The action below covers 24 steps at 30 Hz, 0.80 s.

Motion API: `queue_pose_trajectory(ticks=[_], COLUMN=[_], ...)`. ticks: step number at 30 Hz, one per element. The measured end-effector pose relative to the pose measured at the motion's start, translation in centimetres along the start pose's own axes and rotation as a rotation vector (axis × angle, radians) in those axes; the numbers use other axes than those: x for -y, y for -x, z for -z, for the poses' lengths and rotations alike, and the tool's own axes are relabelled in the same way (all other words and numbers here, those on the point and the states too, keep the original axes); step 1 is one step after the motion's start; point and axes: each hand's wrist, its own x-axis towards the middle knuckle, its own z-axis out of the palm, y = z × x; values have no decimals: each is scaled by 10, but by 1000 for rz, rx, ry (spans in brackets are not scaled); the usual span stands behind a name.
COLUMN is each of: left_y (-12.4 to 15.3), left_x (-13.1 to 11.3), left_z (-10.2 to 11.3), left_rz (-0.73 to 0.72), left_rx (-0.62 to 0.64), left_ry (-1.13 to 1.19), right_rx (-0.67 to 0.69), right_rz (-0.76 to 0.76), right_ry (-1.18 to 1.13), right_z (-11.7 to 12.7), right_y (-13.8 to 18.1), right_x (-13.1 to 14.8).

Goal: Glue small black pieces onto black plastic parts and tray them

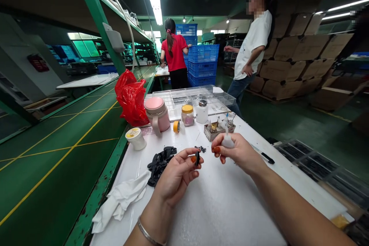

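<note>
My left hand pinches a small black plastic part between thumb and fingers, held upright above the white table. My right hand is closed round a small white squeeze bottle whose nozzle points up. The two hands are close together, a few centimetres apart. A pile of black parts lies just left of my left hand, and a few tiny black pieces lie between the hands, farther back.
White cloth at the table's left edge. Behind: pink mug, white cup, yellow tape roll, two jars, small tray of bottles, clear trays, red bag. Green conveyor at left. Two people stand beyond.
</note>
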Motion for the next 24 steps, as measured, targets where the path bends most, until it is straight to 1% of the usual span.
queue_pose_trajectory(ticks=[3,8,13,19,21,24], left_y=[1,3,3,3,3,2], left_x=[0,2,6,7,7,8], left_z=[0,-4,-9,-9,-9,-9], left_rz=[12,25,54,55,56,51], left_rx=[34,61,51,17,20,11], left_ry=[40,72,67,50,52,44], right_rx=[-13,-33,-83,-102,-114,-121], right_rz=[40,101,177,250,316,505], right_ry=[-81,-77,52,152,210,366], right_z=[-11,-22,-26,-27,-27,-27], right_y=[8,16,17,16,16,17], right_x=[4,3,-1,-7,-9,-10])
